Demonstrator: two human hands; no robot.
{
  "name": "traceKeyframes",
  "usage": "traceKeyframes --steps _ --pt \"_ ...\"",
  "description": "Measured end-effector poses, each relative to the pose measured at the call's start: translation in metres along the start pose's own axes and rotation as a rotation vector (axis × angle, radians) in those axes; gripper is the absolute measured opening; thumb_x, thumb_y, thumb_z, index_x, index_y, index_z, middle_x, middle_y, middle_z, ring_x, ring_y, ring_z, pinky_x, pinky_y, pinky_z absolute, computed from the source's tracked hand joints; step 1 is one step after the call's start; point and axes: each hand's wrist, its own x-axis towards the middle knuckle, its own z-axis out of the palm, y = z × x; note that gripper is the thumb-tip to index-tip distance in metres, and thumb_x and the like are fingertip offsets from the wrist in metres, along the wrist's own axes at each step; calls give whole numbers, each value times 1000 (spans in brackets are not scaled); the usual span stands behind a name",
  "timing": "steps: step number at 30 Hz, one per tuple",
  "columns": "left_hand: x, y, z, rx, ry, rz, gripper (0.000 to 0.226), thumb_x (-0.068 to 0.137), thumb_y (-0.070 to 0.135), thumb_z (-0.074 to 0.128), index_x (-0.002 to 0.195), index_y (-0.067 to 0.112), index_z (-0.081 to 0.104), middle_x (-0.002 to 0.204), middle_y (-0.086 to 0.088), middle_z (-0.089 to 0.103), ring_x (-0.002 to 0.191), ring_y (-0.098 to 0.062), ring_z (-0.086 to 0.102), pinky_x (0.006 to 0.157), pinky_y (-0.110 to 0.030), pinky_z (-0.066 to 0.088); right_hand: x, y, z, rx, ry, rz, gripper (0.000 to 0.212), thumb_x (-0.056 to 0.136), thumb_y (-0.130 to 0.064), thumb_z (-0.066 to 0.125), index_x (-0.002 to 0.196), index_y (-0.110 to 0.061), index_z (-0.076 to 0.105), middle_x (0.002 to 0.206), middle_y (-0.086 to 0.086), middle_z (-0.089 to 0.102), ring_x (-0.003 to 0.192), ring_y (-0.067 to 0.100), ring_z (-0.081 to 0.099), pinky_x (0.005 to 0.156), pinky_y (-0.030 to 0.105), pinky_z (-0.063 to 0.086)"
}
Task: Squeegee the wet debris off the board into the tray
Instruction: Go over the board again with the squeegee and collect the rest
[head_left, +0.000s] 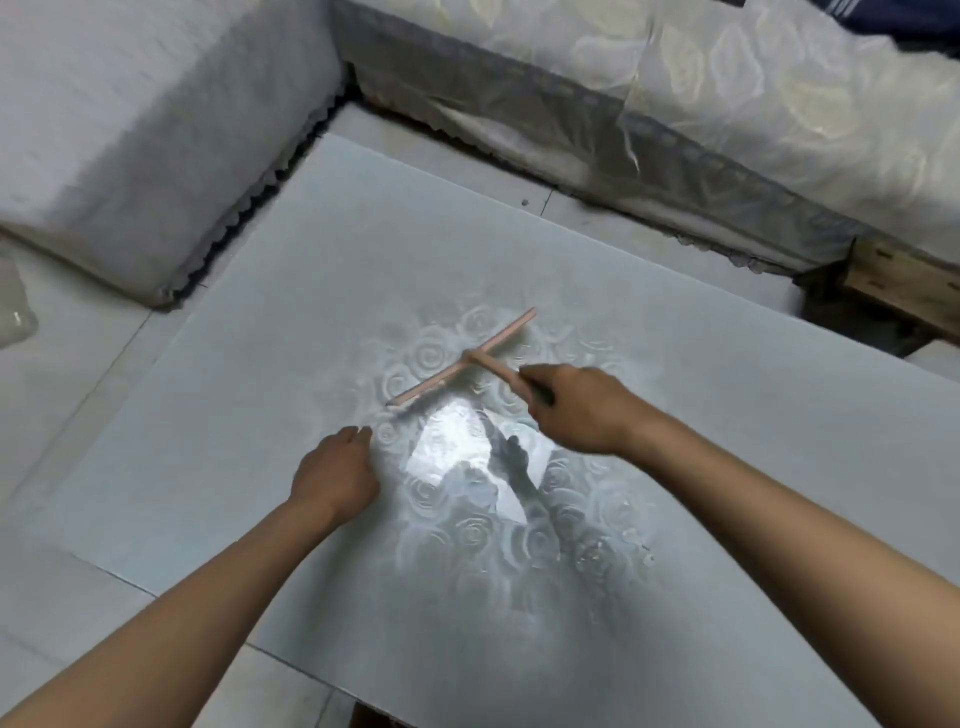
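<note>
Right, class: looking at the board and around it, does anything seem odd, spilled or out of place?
No tray is in view to catch the debris. A wet sheen covers only the middle of the board, by the pink squeegee that the right hand grips; the left hand rests on the board. Nothing looks damaged.

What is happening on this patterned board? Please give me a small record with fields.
tool: pink squeegee, blade edge down on the board
right hand: holds the squeegee's handle
left hand: rests flat on the board
board surface: pale, rose-patterned, with a wet shiny patch in the middle
tray: not in view
</note>
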Motion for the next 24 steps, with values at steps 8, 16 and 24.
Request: traceKeyframes --steps 8,16,24 --pt "69 -29 -37 61 -32 125 49 90 12 41 139 8 38 143 -8 40 130 -26 39 100 -35 38 79 -43 -43 70 -107 205 26 90 -10 35 81 -32 46 70 2 52 46 21 54 39 18 39" --pt "115 -27 -42 105 -2 226 51 89 13 43 139 9 34 147 -11 30 133 -28 33 99 -36 38 107 -42 -23 249 -97 273 55 91 -3 39 145 -15 39 88 12 58 55 14 49 55 24 43" --pt "123 -9 -32 221 2 290 38 87 13 43 124 7 46 135 -14 37 122 -29 41 92 -36 42 -10 -18 41 195 -349 363 68 93 -13 29 149 -46 8 112 8 58 53 8 44 43 10 39"
